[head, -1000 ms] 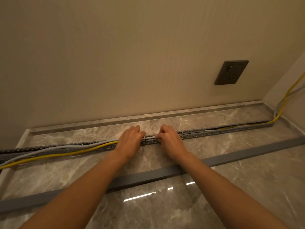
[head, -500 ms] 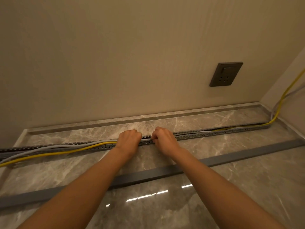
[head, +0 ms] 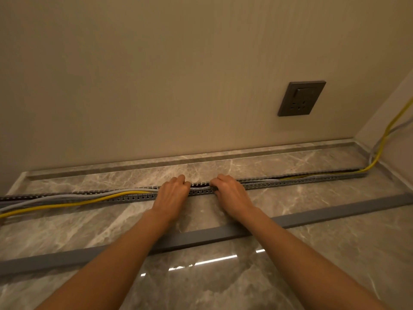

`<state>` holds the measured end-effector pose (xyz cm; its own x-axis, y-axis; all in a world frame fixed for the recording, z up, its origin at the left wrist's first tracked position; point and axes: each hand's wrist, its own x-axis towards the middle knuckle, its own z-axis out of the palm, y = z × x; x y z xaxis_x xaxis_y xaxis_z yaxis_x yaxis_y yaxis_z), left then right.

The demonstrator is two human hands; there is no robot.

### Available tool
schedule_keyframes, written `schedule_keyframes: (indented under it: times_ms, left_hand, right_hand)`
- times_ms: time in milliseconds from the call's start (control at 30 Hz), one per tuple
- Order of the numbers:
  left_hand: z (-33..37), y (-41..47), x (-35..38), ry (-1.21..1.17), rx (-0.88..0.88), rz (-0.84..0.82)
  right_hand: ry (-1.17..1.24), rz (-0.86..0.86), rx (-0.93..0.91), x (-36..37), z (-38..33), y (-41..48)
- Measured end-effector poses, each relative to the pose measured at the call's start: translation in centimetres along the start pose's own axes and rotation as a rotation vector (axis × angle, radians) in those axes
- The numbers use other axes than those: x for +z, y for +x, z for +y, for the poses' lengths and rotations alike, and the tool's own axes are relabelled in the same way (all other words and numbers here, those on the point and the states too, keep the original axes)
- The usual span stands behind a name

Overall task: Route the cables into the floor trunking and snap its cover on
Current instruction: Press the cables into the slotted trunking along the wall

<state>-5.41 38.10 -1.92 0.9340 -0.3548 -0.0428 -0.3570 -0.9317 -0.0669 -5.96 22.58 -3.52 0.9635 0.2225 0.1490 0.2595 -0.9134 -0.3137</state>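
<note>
Curling over the trunking (head: pixel 290 184), left grip (head: pixel 172 193) and right grip (head: pixel 230 193) clasp it. Unseated cables (head: pixel 78 202) run leftward along it, nearer the left grip.

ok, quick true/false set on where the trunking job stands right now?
1. The long flat grey cover strip is snapped onto the slotted grey trunking. False: it lies loose on the marble floor, nearer the person and apart from the trunking.
2. The left hand and right hand both curl over the trunking, side by side. True.
3. Left of the hands, the yellow cable sits fully inside the trunking. False: there it strays out over the near wall.
4. The dark grey wall socket has nothing plugged in. True.
</note>
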Motion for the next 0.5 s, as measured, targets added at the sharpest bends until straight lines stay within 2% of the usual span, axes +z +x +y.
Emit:
schedule_keyframes:
  times_ms: [133, 333, 500]
  left_hand:
    - [0.1, 0.7, -0.3, -0.006, -0.044, -0.030]
    - [0.6, 1.0, -0.5, -0.011, -0.088, -0.060]
    - [0.0, 1.0, -0.8, -0.139, -0.137, -0.074]
  right_hand:
    - [-0.035, -0.009, -0.084, -0.4, 0.1, 0.8]
    - [-0.054, -0.086, -0.030, -1.0, 0.0, 1.7]
    - [-0.140, -0.140, -0.061, -1.3, -0.7, 1.8]
